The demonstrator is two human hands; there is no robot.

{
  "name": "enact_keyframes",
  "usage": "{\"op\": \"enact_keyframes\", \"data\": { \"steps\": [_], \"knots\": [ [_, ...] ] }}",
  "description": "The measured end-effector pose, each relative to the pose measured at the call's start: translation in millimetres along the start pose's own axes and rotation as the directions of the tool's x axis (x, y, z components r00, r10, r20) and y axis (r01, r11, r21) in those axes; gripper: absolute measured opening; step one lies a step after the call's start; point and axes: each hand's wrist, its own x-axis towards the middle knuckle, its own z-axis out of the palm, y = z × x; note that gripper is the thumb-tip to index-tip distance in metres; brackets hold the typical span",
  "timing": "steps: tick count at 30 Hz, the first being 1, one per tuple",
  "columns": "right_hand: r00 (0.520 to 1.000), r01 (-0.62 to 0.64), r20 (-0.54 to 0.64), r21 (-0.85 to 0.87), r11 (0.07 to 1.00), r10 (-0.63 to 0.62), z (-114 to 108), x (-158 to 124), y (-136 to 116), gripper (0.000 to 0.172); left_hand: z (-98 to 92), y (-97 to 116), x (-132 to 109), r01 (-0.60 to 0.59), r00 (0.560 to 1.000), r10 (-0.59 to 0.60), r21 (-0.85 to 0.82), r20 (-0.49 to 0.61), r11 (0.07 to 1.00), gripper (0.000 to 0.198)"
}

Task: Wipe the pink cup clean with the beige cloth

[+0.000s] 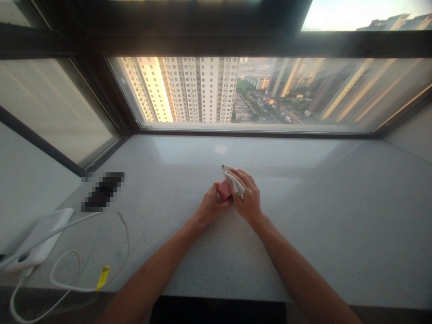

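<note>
Fingers of my left hand [213, 203] are closed round a small red box-like object [224, 190], held over the middle of the sill. A folded, light grey cloth [234, 181] is gripped in my right hand [249, 193], its fingers bent over the top of it. The cloth lies against the right side of the red object, and the two hands nearly meet below it. What exactly the red object is cannot be made out, as the fingers and cloth cover part of it.
The speckled pale sill [320, 216] reaches back to a dark-framed window [216, 134] over tall buildings. On the left lie a white power bank [47, 236], a looped white cable [127, 238] with a yellow tag [103, 277], and a pixelated dark object [104, 192].
</note>
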Motion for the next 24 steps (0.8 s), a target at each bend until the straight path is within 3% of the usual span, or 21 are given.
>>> {"op": "enact_keyframes", "data": {
  "steps": [6,10,12,14,17,18,19,20,21,23,24],
  "knots": [
    [0.972,0.196,0.122,0.045,0.980,-0.200,-3,3,-12,0.058,-3.8,-6,1,-0.051,0.996,0.046,-0.070,-0.081,0.996,0.060],
    [0.976,0.167,0.122,0.121,0.979,-0.181,-2,4,-14,0.052,-4.3,-2,-2,0.002,0.997,-0.003,-0.010,-0.076,1.000,0.051],
    [0.998,0.008,0.065,0.212,0.977,-0.022,3,2,-11,0.047,-4.6,5,-2,0.019,0.997,-0.017,0.021,-0.078,1.000,0.047],
    [0.966,-0.249,0.022,0.350,0.903,0.258,11,-1,-3,0.045,-5.1,10,-1,0.027,0.995,-0.024,0.028,-0.094,0.999,0.049],
    [0.760,-0.579,0.074,0.529,0.620,0.646,24,-6,8,0.053,-6.2,14,0,0.018,0.995,-0.016,0.024,-0.103,1.000,0.057],
    [0.700,-0.629,0.097,0.552,0.547,0.708,26,-7,10,0.056,-6.5,13,0,0.012,0.995,-0.010,0.026,-0.101,1.000,0.058],
    [0.676,-0.649,0.109,0.557,0.518,0.729,26,-7,11,0.057,-6.8,13,-1,0.005,0.995,-0.002,0.028,-0.099,1.000,0.058],
    [0.698,-0.636,0.104,0.547,0.545,0.709,26,-7,9,0.057,-7.0,12,-1,-0.001,0.995,0.004,0.029,-0.101,1.000,0.058],
    [0.757,-0.589,0.083,0.518,0.621,0.649,23,-7,6,0.054,-6.9,10,-1,-0.006,0.994,0.009,0.032,-0.107,0.999,0.059],
    [0.911,-0.389,0.025,0.389,0.835,0.412,17,-5,-5,0.048,-6.2,5,-2,-0.005,0.993,0.010,0.040,-0.117,0.999,0.060],
    [0.966,-0.251,0.013,0.295,0.922,0.259,13,-5,-12,0.047,-5.5,2,-2,-0.004,0.993,0.010,0.048,-0.118,0.999,0.058]
  ]
}}
